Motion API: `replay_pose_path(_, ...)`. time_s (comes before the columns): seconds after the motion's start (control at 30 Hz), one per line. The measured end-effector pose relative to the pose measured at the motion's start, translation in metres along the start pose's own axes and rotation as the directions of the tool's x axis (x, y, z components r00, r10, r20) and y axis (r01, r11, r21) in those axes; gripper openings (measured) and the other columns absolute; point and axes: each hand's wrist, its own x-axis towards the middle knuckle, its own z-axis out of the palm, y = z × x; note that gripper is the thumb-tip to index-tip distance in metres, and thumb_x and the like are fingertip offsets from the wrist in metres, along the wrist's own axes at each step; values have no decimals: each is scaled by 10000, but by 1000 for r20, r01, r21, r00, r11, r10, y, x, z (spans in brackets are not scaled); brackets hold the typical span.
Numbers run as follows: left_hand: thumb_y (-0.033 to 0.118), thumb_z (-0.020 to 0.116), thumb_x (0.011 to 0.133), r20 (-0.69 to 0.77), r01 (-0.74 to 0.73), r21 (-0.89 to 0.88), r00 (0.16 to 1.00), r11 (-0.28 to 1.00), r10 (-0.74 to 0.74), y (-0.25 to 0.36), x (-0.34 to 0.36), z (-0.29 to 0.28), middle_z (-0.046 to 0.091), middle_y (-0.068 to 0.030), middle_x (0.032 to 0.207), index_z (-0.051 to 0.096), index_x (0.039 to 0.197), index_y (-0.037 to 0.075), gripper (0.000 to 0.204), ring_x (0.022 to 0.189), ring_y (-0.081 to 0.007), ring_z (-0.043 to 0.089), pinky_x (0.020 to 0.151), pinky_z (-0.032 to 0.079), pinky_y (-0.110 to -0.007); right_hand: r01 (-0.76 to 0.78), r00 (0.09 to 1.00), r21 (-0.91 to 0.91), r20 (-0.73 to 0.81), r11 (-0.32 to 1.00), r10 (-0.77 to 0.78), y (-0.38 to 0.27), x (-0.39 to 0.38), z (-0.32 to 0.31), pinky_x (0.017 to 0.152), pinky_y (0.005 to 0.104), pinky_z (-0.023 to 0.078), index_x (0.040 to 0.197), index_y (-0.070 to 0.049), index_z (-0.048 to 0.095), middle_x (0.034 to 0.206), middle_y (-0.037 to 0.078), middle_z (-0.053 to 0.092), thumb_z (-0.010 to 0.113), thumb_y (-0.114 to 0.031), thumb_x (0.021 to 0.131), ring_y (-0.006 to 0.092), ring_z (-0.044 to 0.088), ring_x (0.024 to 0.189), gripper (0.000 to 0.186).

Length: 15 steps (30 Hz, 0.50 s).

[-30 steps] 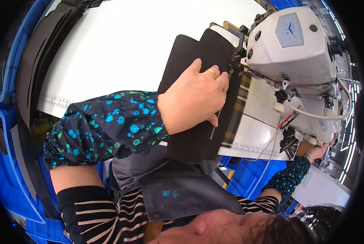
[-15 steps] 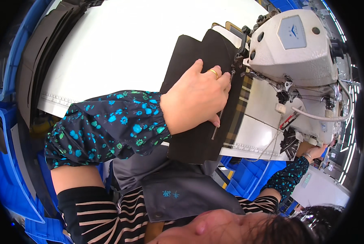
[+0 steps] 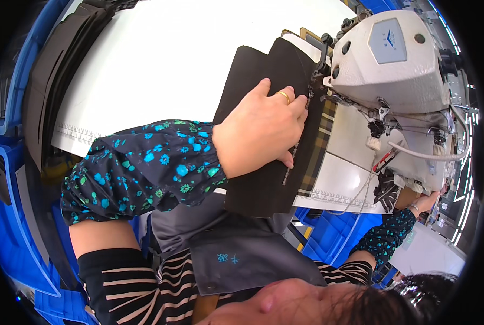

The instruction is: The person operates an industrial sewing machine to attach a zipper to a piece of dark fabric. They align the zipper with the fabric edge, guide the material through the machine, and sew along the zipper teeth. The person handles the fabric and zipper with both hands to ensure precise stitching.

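My left hand rests on a dark brown flat piece, fingers spread and slightly bent over it, thumb beside a metal zipper along the piece. The upper end of the zipper meets the presser foot area of a white sewing machine. A plaid fabric strip shows along the piece's right edge. My right hand reaches to the machine's far right side, near its lower edge; its fingertips are hidden or too small to make out.
A white worktable with a ruler edge carries stacked dark pieces at left. Blue bins flank it, another sits below at right. A red-handled tool and dark scraps lie by the machine. A hose curves across.
The whole view has shifted very slightly to the right since a second ago. My left hand keeps the same pose on the dark piece, and my right hand remains at the machine's right side.
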Motion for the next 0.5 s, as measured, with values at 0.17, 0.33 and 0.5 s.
replay_pose_path(0.17, 581, 814, 743, 20, -5, -28, 1000, 1000, 5, -2, 1, -1, 613, -92, 1464, 638, 1395, 18, 879, 1381, -285, 554, 1125, 476, -512, 228, 974, -278, 74, 933, -216, 27, 0, -16, 944, 392, 560, 1355, 26, 637, 1296, 122, 677, 533, -310, 1096, 242, 672, 1102, 437)
replay_pose_path(0.33, 578, 815, 740, -22, -6, 22, 1000, 1000, 6, -1, 0, 3, 613, -80, 1469, 640, 1398, 35, 870, 1389, -287, 550, 1130, 473, -516, 11, 999, 100, 32, 995, -15, 35, -20, 3, 909, 390, 569, 1325, 3, 633, 1233, 99, 687, 545, -220, 1056, 223, 672, 1057, 360)
replay_pose_path(0.5, 571, 817, 742, -63, -18, 22, 998, 1000, 20, -2, 1, 5, 609, -70, 1473, 647, 1401, 69, 847, 1394, -284, 552, 1135, 466, -523, -31, 998, -62, -48, 998, 28, 26, -49, 16, 927, 459, 590, 1395, 18, 604, 1331, 158, 672, 512, -317, 1083, 308, 684, 1120, 467)
